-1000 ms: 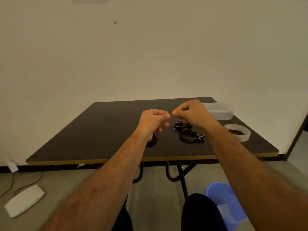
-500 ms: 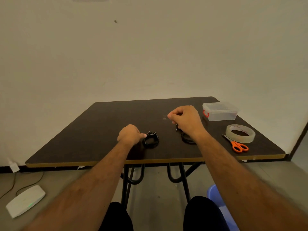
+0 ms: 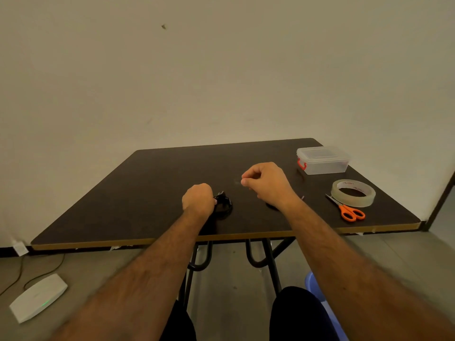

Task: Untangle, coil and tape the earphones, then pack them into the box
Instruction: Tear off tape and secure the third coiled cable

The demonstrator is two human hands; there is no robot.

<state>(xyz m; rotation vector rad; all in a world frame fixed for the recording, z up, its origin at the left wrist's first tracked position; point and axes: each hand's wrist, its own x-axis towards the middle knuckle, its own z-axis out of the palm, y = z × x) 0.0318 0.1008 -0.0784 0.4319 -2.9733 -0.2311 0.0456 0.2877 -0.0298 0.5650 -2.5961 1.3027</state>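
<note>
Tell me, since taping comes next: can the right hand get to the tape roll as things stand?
Probably yes. The right hand hovers left of the tape roll, bare table lies between, and the scissors lie nearer the front edge. Its fingers look pinched, perhaps on cable.

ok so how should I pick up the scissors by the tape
Take the scissors by the orange handles, coming from the near table edge. The loops point toward you and lie clear, while the blade tips sit close by the tape roll, leaving little room there.

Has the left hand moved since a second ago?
Yes. The left hand has dropped from beside the right hand down to the black earphones on the table.
</note>
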